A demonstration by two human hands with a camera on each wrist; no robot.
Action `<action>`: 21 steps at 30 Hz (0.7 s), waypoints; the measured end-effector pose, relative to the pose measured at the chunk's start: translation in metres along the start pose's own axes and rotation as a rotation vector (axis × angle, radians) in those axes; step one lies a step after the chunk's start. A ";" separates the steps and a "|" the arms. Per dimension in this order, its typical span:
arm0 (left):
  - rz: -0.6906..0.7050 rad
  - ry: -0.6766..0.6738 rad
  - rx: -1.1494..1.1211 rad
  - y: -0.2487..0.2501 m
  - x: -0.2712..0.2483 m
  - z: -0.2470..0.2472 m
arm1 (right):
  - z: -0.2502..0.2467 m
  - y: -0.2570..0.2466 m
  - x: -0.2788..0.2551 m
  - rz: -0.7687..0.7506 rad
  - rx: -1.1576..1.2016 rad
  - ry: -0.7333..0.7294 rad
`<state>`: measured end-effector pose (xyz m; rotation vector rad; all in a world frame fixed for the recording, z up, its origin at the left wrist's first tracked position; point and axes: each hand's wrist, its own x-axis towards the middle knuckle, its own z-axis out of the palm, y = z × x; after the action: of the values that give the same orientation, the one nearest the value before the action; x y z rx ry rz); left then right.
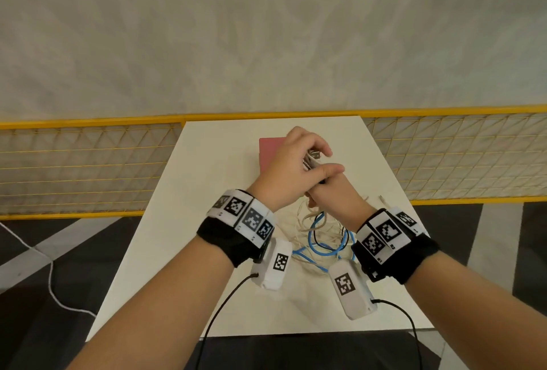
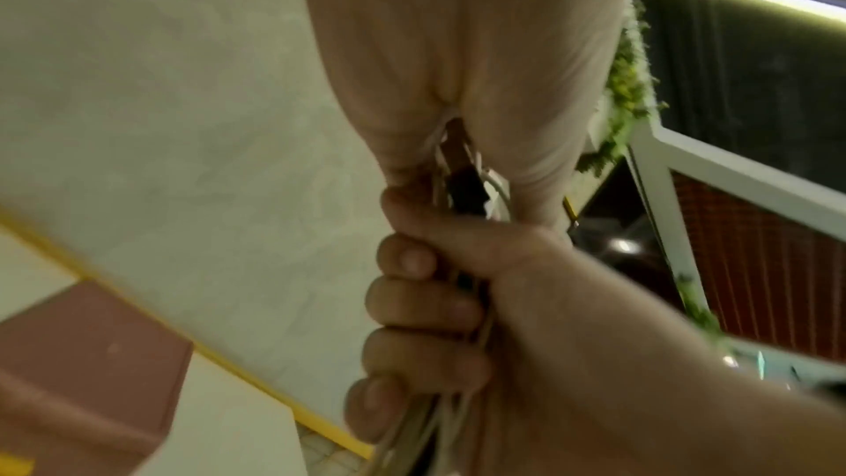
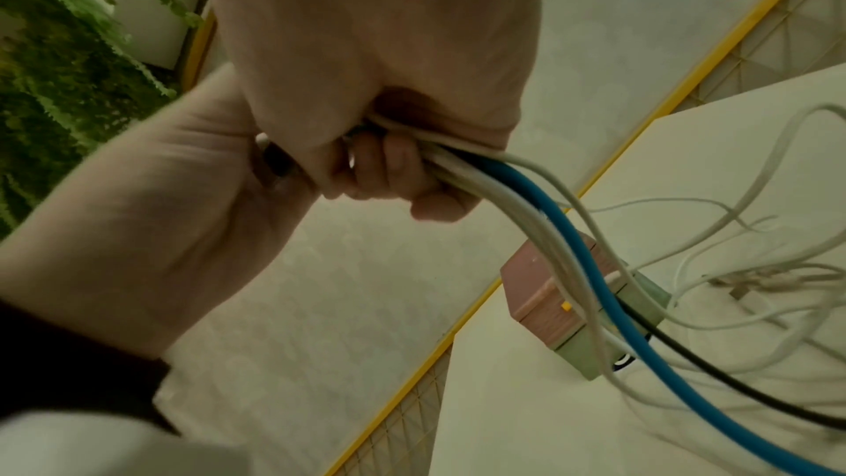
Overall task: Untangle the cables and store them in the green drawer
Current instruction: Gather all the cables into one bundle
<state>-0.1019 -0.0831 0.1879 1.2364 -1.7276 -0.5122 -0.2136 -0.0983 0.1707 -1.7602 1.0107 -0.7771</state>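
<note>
Both hands are raised over the white table [image 1: 207, 192] and hold one bundle of cable ends [image 1: 312, 160]. My left hand [image 1: 296, 156] grips the top of the bundle, with the plugs showing between its fingers. Just below it, my right hand [image 1: 328, 189] is curled round the same bundle [image 2: 462, 187], its fingers [image 2: 421, 303] wrapped tight. White, black and blue cables [image 3: 590, 266] hang from the fist to a loose tangle [image 1: 321, 239] on the table. The pink drawer unit [image 1: 269, 150] stands behind the hands; its pale green drawer fronts [image 3: 576, 353] show in the right wrist view.
A yellow mesh fence [image 1: 88, 162] runs behind and beside the table. One white plug end [image 1: 383, 199] lies apart on the table at the right. A white cord [image 1: 53, 286] trails on the dark floor at the left.
</note>
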 end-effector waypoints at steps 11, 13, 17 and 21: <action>-0.333 0.249 -0.341 0.009 0.001 0.008 | -0.007 0.001 0.003 0.128 0.107 0.025; -0.332 0.209 -0.415 0.012 0.001 0.007 | -0.007 0.002 0.003 0.146 0.105 0.028; -0.149 0.094 -0.309 0.012 0.003 0.006 | -0.007 0.006 0.005 0.183 0.119 0.043; -0.087 0.066 -0.285 0.000 0.006 0.001 | -0.008 0.007 0.004 0.204 0.141 0.015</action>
<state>-0.1032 -0.0884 0.1895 1.1135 -1.4908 -0.7335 -0.2207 -0.1068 0.1679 -1.5072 1.0994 -0.7149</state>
